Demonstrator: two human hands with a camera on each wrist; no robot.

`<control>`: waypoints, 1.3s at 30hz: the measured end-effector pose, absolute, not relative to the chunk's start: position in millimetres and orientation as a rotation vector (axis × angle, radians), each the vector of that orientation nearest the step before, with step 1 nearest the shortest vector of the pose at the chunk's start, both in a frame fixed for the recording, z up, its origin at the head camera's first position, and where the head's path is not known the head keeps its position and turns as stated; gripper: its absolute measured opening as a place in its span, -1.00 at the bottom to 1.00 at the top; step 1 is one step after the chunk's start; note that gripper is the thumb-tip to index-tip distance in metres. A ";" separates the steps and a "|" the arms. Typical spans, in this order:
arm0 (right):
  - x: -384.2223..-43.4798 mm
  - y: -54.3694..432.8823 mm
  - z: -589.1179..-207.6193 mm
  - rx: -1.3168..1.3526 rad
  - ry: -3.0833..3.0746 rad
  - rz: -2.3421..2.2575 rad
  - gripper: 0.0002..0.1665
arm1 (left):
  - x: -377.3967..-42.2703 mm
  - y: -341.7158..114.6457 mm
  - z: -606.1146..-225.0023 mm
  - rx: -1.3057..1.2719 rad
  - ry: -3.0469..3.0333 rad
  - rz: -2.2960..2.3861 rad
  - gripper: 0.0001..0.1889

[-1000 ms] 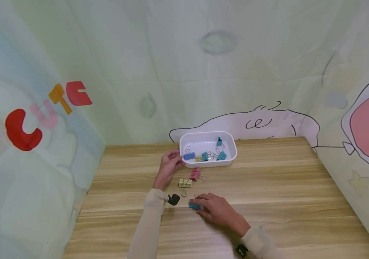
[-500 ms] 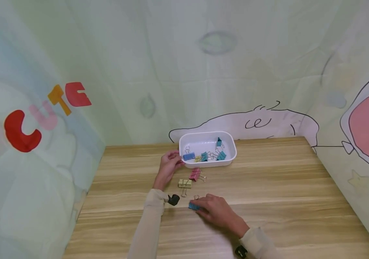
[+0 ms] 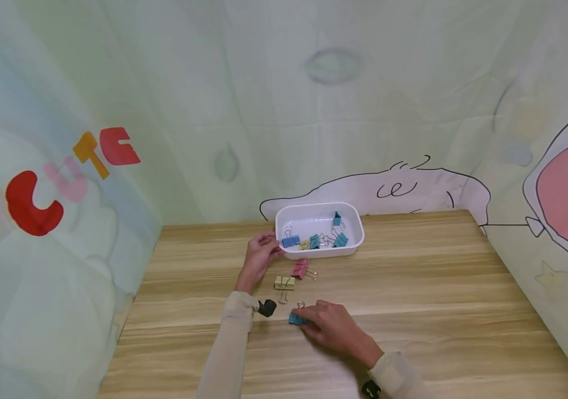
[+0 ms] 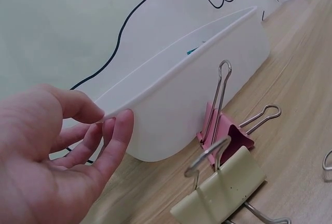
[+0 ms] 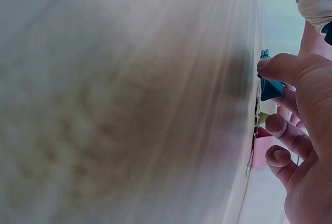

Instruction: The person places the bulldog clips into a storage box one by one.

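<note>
My left hand (image 3: 259, 257) grips the left front corner of a white plastic tray (image 4: 166, 105), its fingertips pinched at the rim. In the head view my right hand (image 3: 336, 327) is low over the wooden table, pinching a teal-blue binder clip (image 5: 271, 88) between thumb and fingers. That clip's wire handle points toward the tray. Between the hands lie a pale yellow binder clip (image 4: 223, 187) and, close to the tray's front wall, a pink binder clip (image 4: 228, 136). My right fingers cover part of the teal-blue clip in the head view.
Inside the tray lie a blue binder clip (image 3: 291, 240), a small yellow clip (image 3: 305, 244) and several teal clips (image 3: 340, 240). The wooden table (image 3: 428, 288) meets a printed fabric backdrop (image 3: 199, 166) behind the tray and at both sides.
My right hand has shifted the teal-blue clip slightly left and toward me, and more of its wire handle shows. The left hand and the tray stay in place.
</note>
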State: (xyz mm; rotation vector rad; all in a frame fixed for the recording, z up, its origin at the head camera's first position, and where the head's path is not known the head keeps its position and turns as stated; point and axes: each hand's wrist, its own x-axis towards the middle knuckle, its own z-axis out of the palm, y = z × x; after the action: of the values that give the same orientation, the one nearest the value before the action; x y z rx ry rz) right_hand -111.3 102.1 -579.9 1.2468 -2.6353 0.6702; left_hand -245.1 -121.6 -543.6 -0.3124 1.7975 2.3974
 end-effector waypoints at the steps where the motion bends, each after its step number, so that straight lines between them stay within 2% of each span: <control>1: -111.4 102.2 -578.6 1.245 -2.629 0.670 -0.58 | -244.9 -121.5 -543.1 -0.315 1.803 2.394 -0.59; 11: -118.2 104.4 -563.6 1.225 -2.575 0.641 -0.55 | -244.1 -121.4 -540.6 -0.311 1.813 2.392 -0.58; 27: -148.7 110.9 -527.1 1.268 -2.562 0.485 -0.48 | -243.8 -121.1 -542.2 -0.304 1.822 2.395 -0.58; 39: -189.8 123.1 -493.9 1.225 -2.514 0.390 -0.54 | -244.5 -122.1 -543.3 -0.300 1.811 2.396 -0.60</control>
State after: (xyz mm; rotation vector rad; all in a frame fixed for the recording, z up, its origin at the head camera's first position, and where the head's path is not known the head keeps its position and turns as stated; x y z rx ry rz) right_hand -189.8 123.1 -493.9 1.2246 -2.5137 0.3903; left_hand -244.5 -122.1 -543.3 -0.2998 1.8113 2.3958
